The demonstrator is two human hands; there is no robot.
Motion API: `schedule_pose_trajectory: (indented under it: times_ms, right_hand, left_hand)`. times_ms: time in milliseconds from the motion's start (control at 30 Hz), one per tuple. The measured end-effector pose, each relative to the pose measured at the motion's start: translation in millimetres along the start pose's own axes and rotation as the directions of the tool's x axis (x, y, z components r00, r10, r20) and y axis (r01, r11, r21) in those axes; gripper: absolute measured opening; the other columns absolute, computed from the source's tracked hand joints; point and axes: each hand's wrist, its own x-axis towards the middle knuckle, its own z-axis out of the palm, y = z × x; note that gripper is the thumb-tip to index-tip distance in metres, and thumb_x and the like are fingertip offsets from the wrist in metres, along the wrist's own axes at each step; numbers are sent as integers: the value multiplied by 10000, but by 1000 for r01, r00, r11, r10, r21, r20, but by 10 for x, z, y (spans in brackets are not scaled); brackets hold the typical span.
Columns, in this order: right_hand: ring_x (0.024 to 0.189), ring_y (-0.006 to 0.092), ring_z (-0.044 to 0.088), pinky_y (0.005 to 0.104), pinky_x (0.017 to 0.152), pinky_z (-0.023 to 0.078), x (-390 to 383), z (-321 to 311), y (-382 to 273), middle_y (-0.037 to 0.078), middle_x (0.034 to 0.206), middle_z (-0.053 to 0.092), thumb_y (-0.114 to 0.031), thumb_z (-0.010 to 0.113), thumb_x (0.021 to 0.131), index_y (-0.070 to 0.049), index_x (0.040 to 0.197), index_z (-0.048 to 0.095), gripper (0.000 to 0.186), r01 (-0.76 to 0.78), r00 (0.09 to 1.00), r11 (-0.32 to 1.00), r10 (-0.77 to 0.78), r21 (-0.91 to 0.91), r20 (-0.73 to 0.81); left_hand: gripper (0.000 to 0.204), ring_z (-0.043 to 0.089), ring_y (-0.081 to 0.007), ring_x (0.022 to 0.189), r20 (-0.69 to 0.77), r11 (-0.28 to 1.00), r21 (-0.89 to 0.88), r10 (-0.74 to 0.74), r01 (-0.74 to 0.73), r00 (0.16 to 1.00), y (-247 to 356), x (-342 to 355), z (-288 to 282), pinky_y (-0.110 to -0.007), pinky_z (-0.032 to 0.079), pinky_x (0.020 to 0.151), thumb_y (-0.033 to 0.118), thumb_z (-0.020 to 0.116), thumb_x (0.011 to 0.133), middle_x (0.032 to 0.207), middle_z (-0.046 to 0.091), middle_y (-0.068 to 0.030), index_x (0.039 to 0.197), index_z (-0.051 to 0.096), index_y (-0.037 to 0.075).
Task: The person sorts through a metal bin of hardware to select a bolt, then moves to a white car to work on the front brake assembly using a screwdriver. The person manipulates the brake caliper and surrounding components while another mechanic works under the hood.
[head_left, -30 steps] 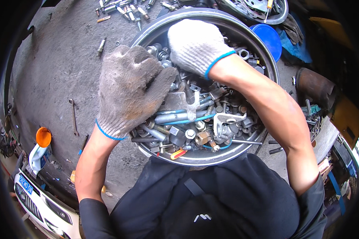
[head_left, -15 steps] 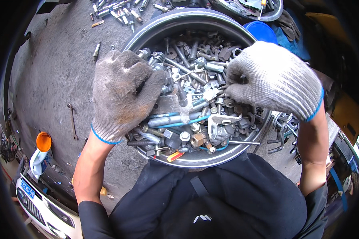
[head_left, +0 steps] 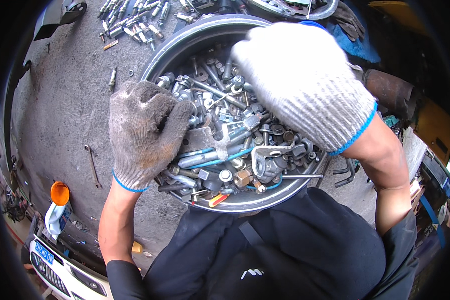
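A wide dark basin (head_left: 150, 75) full of metal hardware stands before me. My left hand (head_left: 145, 117), in a grimy grey knitted glove, is closed over the basin's left rim with its thumb toward the hardware; what it holds, if anything, is hidden. Above the far right part of the pile is my right hand (head_left: 300, 75), in a whiter glove, its fingers smeared and hidden. Between the hands lie bolts (head_left: 225, 97), a flat metal bracket (head_left: 202, 140), a pale angled bracket (head_left: 259, 162), a brass-coloured nut (head_left: 242, 177) and a blue cable (head_left: 230, 156).
Spark-plug-like parts (head_left: 130, 25) are scattered on the concrete floor at the far left. A wrench (head_left: 92, 167) lies left of the basin, near an orange-capped bottle (head_left: 59, 207). A white car (head_left: 67, 272) is at the lower left. Another basin (head_left: 322, 12) stands beyond, beside a dark glove (head_left: 349, 22).
My right hand has moved left and away from me over the pile, and its fingers no longer show. My left hand stays at the left rim. The view has shifted slightly.
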Motion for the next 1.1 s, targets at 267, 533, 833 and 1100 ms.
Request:
schedule_pose_trajectory:
  times_ms: [267,533,833,1100]
  right_hand:
    - [900,302,757,430,773,618,366,1067,-8,103,1065,742,-163,550,986,-124,1218,715,287,106,989,851,-146,515,38]
    - [934,315,761,441,796,626,383,1270,32,154,1167,748,-144,541,983,-98,1310,686,361,269,963,796,-221,543,-153]
    - [1092,356,690,427,947,566,154,848,161,147,1192,692,-162,734,948,-53,1235,692,310,-105,980,734,-38,671,195]
    - [938,324,698,422,799,573,105,892,26,129,1059,655,-213,735,918,-93,1102,708,221,-43,993,880,-13,473,114]
  left_hand:
    - [121,670,-310,742,-107,997,-9,73,-74,992,-33,44,38,-445,501,717,120,840,775,779,705,-127,754,745,47]
    - [83,640,-304,911,-22,999,-49,12,-13,1000,-40,-9,7,-438,486,842,62,801,821,921,710,-109,873,738,51]
    - [96,647,-299,906,10,999,-39,16,-15,1000,-68,7,0,-429,488,824,86,835,798,925,711,-95,848,754,74]
    - [93,652,-296,890,33,998,-50,41,-39,999,-68,70,1,-431,496,825,108,840,805,910,709,-110,840,759,79]
